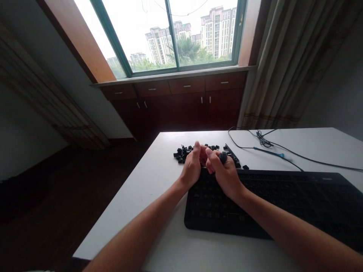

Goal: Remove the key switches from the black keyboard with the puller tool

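Note:
Both hands meet above the far left part of a black keyboard [272, 204], where several key positions look bare of caps. My right hand [227, 175] is closed around a tool with a black rounded handle [223, 157]; the tool's other end is hidden by the fingers. Facing it, my left hand [192, 168] has its thumb raised and its fingers curled inward, and whatever lies between them is hidden. Just beyond the hands, a pile of loose black keycaps [183, 153] spreads on the white table [141, 204].
A long black strip [232, 155] lies right of the pile, with a single keycap [245, 167] near it. A black cable [309, 156] with a tied bundle [263, 139] runs across the back right. Beyond the table are wooden cabinets [176, 109] below a window.

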A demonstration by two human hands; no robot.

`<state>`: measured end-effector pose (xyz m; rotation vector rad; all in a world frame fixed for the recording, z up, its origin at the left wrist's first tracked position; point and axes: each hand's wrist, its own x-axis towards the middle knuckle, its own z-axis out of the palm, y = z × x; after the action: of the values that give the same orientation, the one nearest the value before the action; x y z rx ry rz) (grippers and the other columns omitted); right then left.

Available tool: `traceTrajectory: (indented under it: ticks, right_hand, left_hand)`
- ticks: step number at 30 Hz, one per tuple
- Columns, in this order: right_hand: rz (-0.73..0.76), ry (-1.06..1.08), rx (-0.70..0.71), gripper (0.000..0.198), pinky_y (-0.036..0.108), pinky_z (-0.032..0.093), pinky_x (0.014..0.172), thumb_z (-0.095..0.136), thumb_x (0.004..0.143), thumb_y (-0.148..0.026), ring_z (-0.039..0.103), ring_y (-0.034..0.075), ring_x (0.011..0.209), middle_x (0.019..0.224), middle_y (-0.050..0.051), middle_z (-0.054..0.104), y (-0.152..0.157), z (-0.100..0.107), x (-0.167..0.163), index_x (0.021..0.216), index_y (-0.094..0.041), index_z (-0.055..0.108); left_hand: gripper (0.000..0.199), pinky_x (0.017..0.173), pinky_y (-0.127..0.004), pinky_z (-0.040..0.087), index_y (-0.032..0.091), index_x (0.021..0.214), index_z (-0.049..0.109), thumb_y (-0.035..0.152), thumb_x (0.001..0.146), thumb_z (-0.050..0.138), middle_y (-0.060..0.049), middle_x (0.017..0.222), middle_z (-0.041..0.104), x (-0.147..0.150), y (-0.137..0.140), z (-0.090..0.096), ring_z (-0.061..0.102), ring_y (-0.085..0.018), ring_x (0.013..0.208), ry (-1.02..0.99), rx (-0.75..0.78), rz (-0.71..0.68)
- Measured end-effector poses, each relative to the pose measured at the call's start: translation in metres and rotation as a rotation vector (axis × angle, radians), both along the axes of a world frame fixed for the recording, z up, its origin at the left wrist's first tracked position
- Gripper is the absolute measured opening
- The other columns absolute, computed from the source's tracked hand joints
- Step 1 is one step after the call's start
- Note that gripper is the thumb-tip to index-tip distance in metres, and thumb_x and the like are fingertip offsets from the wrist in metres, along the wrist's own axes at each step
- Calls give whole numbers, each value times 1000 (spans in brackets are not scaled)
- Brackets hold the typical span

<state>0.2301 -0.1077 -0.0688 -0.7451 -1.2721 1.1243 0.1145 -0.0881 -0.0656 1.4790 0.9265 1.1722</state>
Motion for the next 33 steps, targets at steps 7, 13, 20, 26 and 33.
traceTrajectory:
  ticks: [7,13,20,26,33]
  right_hand:
    - [-28,228,-103,55,31,42,68,56,93,-56,43,12,57,55,-1,44,5,-3,0,53,-20,42]
    - [-82,319,-40,53,31,40,64,55,96,-50,41,12,56,54,-2,41,6,5,1,54,-20,41]
    - [-158,152,-28,51,31,42,66,56,95,-48,44,12,57,55,-2,45,5,2,4,54,-20,44]
    - [-95,265,-67,48,30,41,67,62,91,-47,44,12,58,56,-2,42,7,5,7,55,-20,45]
    - [150,284,-108,38,29,42,70,65,88,-41,44,13,65,64,-2,45,3,4,2,63,-20,46]
  left_hand:
    - [68,80,-27,46,17,80,62,57,101,10,-3,81,66,1,-8,2,60,-14,79,316,189,-28]
    - [68,86,-27,44,17,84,62,54,102,8,-3,96,68,0,-10,5,58,-15,87,374,240,-48]
    - [69,83,-27,46,18,94,68,53,102,9,-4,90,68,-4,-4,8,60,-15,85,350,214,-90]
    - [54,81,-28,45,17,96,69,51,102,27,-5,91,67,-28,5,23,60,-14,83,605,411,19]
    - [75,71,-28,46,16,76,63,64,98,10,-5,71,62,-23,12,7,56,-14,70,275,148,103]
